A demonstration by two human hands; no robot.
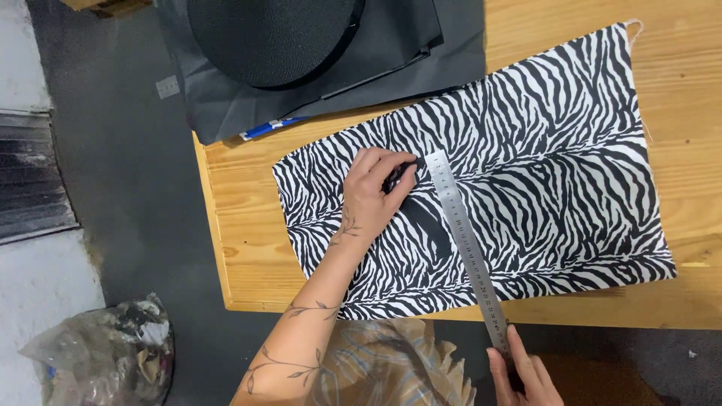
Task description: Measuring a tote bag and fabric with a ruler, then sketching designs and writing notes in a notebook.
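Right hand (pixel 524 372) pinches the near end of the steel ruler (pixel 465 244), past the surface (pixel 241 263) edge. Ruler runs slantwise across zebra-print fabric (pixel 541 173), flat on the surface. Left hand (pixel 374 197), fingers curled, presses a dark object—unclear what—onto the fabric just left of the ruler's far end. Black folded cloth (pixel 316 68) beyond the fabric.

Black-and-white zebra-striped fabric (pixel 541 173), silver steel ruler (pixel 462 240), honey-coloured wooden table (pixel 248 256), black round hat (pixel 271 34)

Bright, even overhead light w/ soft, faint shadows. Mild sheen on the metal ruler (pixel 466 248). Sharp focus throughout; slight wide-angle stretch at edges.
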